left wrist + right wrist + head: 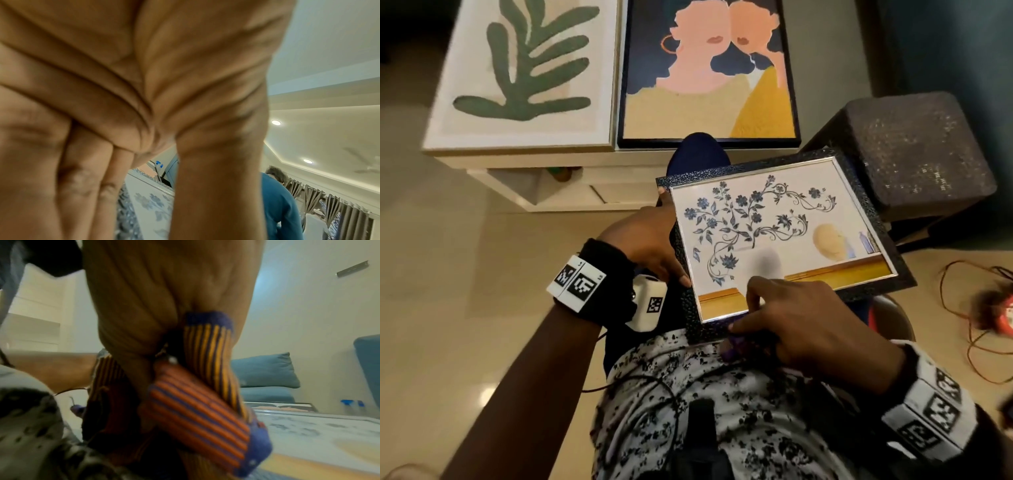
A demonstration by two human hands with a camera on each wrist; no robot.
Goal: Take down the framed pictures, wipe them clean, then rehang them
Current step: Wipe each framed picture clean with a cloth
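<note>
A dark-framed picture of blue flowers (774, 233) lies tilted on my lap. My left hand (654, 240) grips its left edge, thumb on the front and fingers behind; the frame's edge shows past the fingers (150, 199). My right hand (801, 322) is curled at the frame's near edge and clutches an orange-and-purple striped cloth (205, 418). Only a purple scrap of the cloth (736, 346) shows under that hand in the head view. The picture's glass (308, 426) stretches away beyond the cloth.
Two more pictures lie flat on a low white table (551, 161) ahead: a green leaf print (524, 72) and a two-faces print (709, 68). A dark stool (914, 150) stands to the right. Orange cable (969, 308) lies on the floor. Another person in blue (279, 203) is nearby.
</note>
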